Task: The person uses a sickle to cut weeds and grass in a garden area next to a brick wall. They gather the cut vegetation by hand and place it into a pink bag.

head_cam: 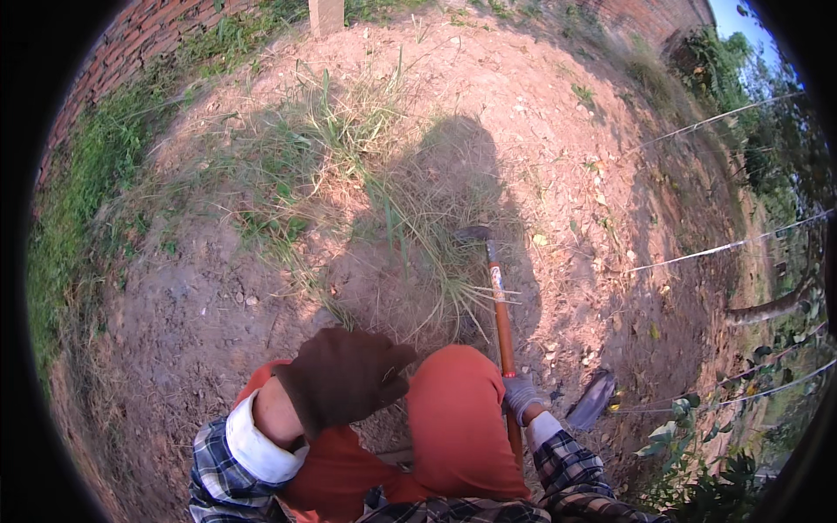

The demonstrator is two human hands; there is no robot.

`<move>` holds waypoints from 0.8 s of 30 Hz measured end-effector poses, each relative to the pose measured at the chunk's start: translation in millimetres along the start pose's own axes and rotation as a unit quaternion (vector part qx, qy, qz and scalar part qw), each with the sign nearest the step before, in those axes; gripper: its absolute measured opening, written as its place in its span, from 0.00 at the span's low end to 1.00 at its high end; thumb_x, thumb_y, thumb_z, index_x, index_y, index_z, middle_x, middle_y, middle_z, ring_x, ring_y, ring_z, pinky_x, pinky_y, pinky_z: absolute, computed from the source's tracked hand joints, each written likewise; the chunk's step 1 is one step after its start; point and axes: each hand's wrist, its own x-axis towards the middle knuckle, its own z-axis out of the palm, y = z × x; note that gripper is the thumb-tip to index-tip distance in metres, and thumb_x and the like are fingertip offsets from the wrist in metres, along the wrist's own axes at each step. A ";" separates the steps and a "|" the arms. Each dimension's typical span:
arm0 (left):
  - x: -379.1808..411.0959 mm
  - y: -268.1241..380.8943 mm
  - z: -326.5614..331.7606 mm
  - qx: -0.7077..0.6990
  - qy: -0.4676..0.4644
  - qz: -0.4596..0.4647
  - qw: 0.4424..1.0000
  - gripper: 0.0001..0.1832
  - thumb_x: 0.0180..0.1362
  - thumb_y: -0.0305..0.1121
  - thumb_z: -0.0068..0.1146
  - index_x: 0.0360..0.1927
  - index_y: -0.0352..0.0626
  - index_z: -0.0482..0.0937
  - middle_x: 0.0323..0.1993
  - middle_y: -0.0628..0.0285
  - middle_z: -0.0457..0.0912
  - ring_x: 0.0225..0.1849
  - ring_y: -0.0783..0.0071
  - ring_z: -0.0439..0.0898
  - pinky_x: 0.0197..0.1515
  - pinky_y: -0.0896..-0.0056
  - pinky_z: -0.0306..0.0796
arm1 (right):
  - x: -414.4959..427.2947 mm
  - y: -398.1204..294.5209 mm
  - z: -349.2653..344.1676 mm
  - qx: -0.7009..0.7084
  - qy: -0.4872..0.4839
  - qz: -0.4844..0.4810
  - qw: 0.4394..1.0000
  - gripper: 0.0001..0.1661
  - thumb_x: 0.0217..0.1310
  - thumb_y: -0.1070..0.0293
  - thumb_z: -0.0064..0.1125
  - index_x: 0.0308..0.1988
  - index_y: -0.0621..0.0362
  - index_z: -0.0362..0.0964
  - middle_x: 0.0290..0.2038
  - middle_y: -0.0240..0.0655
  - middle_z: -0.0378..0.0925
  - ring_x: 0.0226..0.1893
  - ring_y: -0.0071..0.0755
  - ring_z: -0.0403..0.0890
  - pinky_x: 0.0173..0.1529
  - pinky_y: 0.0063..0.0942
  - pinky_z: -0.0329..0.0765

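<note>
My left hand [350, 379], in a dark brown glove, is in front of my left knee; its fingers are partly curled and whether they hold anything is hidden. My right hand [521, 397], in a grey glove, grips the orange-brown handle of a long-handled sickle [502, 327] beside my right knee. The sickle's dark curved blade [474, 233] points left, at the edge of a heap of cut grass [425, 229]. Pale stalks [487, 295] cross the handle. More green grass [333, 124] lies farther forward.
A concrete post [327, 16] stands at the top, with brick walls [140, 42] behind. White lines [726, 247] run along the right side. A dark, flat object [590, 400] lies right of my right hand. Leafy plants [686, 431] grow at the lower right.
</note>
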 end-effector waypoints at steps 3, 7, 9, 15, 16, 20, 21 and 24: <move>-0.6 2.7 2.3 0.014 -0.018 -0.003 1.000 0.12 0.48 0.41 0.50 0.34 0.46 0.72 0.24 0.56 0.75 0.28 0.57 0.77 0.28 0.58 0.71 | -11.9 -0.5 -7.9 0.106 -0.008 0.016 0.994 0.12 0.43 0.64 0.61 0.25 0.59 0.69 0.16 0.32 0.70 0.12 0.24 0.69 0.15 0.24 0.67; 4.7 5.9 3.9 0.028 -0.030 0.003 0.999 0.13 0.48 0.41 0.50 0.34 0.45 0.72 0.25 0.58 0.75 0.28 0.58 0.77 0.27 0.58 0.71 | 33.0 -52.5 -11.5 0.141 0.005 -0.097 0.985 0.11 0.43 0.65 0.61 0.24 0.57 0.67 0.13 0.29 0.66 0.10 0.25 0.66 0.12 0.24 0.64; 13.9 11.1 3.1 0.016 -0.026 0.008 1.000 0.13 0.48 0.41 0.50 0.34 0.46 0.73 0.25 0.58 0.75 0.27 0.58 0.77 0.27 0.59 0.71 | 69.8 -83.3 -14.9 0.115 0.049 -0.138 0.983 0.13 0.43 0.63 0.60 0.24 0.60 0.67 0.14 0.32 0.66 0.10 0.28 0.68 0.13 0.27 0.67; 15.1 9.9 3.8 0.011 0.015 0.009 1.000 0.09 0.47 0.37 0.54 0.31 0.48 0.72 0.21 0.61 0.74 0.24 0.60 0.76 0.25 0.61 0.70 | 97.6 -117.3 8.6 -0.058 0.109 -0.137 0.983 0.17 0.41 0.61 0.58 0.27 0.66 0.71 0.15 0.38 0.71 0.13 0.35 0.74 0.17 0.32 0.70; 19.5 12.7 3.5 0.011 0.005 0.020 1.000 0.09 0.47 0.37 0.54 0.31 0.48 0.72 0.22 0.61 0.74 0.24 0.60 0.76 0.25 0.61 0.70 | 111.7 -88.4 0.9 -0.037 0.076 -0.113 0.990 0.17 0.41 0.61 0.59 0.27 0.66 0.71 0.15 0.38 0.71 0.13 0.35 0.74 0.17 0.32 0.70; 16.0 11.3 4.7 0.002 -0.016 0.005 1.000 0.10 0.47 0.37 0.54 0.33 0.48 0.72 0.24 0.60 0.75 0.26 0.59 0.76 0.27 0.62 0.70 | 69.3 -13.6 17.3 -0.008 0.036 -0.115 0.993 0.19 0.41 0.58 0.60 0.26 0.64 0.70 0.14 0.36 0.69 0.13 0.32 0.73 0.18 0.31 0.70; 14.1 12.9 1.8 -0.005 -0.031 -0.003 1.000 0.10 0.47 0.37 0.54 0.33 0.48 0.72 0.25 0.60 0.75 0.27 0.59 0.76 0.28 0.62 0.70 | 55.9 5.5 22.7 -0.031 0.041 -0.132 0.990 0.18 0.41 0.58 0.61 0.26 0.64 0.70 0.13 0.35 0.68 0.13 0.31 0.72 0.17 0.31 0.70; 16.7 15.5 -0.8 -0.007 -0.032 0.011 0.999 0.11 0.47 0.37 0.53 0.34 0.48 0.72 0.27 0.60 0.76 0.29 0.58 0.76 0.29 0.61 0.70 | 29.8 55.7 1.4 0.017 -0.012 -0.093 0.995 0.15 0.41 0.60 0.61 0.24 0.61 0.69 0.13 0.32 0.67 0.11 0.28 0.70 0.15 0.28 0.69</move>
